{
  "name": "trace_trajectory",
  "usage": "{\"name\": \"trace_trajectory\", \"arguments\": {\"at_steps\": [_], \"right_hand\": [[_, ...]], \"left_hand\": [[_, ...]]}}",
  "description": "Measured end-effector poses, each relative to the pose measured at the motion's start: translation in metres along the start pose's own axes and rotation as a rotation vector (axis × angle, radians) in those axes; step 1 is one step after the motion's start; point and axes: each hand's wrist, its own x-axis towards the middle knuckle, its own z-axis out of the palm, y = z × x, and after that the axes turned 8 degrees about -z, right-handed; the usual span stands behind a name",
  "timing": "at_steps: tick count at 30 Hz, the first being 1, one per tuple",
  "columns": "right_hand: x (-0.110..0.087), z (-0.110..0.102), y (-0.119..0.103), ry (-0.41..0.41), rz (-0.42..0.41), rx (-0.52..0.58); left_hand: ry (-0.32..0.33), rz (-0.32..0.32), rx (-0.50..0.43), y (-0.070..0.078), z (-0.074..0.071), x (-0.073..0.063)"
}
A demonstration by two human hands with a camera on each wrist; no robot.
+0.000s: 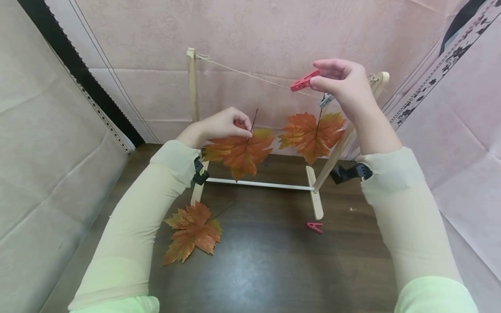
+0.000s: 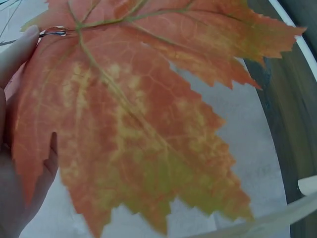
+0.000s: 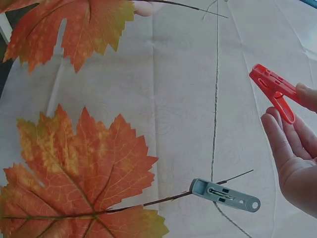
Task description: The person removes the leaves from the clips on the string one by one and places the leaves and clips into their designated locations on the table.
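My left hand (image 1: 227, 125) pinches an orange maple leaf (image 1: 244, 154) near the base of its stem, below the string (image 1: 250, 74). In the left wrist view that leaf (image 2: 129, 99) covers much of the frame and hides part of the hand. A red clothespin (image 3: 273, 89) is held between the thumb and fingers of my right hand (image 1: 340, 84), close to the string. Beside that hand, a grey clothespin (image 3: 225, 195) clips the stem of a second maple leaf (image 1: 313, 134) to the string, and the leaf hangs down.
The string spans a wooden frame with a left post (image 1: 193, 87), a right post (image 1: 332, 163) and a white crossbar (image 1: 262, 184). On the dark table (image 1: 274, 261) lie a third maple leaf (image 1: 193, 232) at front left and another red clothespin (image 1: 314, 227) by the right foot.
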Motion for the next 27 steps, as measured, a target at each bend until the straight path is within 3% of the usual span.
{"name": "trace_trajectory", "arguments": {"at_steps": [10, 19, 27], "right_hand": [[-0.019, -0.009, 0.013, -0.008, -0.013, 0.089], [-0.043, -0.025, 0.031, 0.008, -0.011, 0.148], [-0.067, -0.037, 0.058, -0.018, 0.053, 0.069]], "left_hand": [[-0.012, -0.003, 0.075, -0.010, -0.006, -0.015], [-0.064, -0.024, 0.076, -0.019, -0.005, -0.028], [-0.103, -0.032, 0.098, -0.029, -0.006, -0.034]]}}
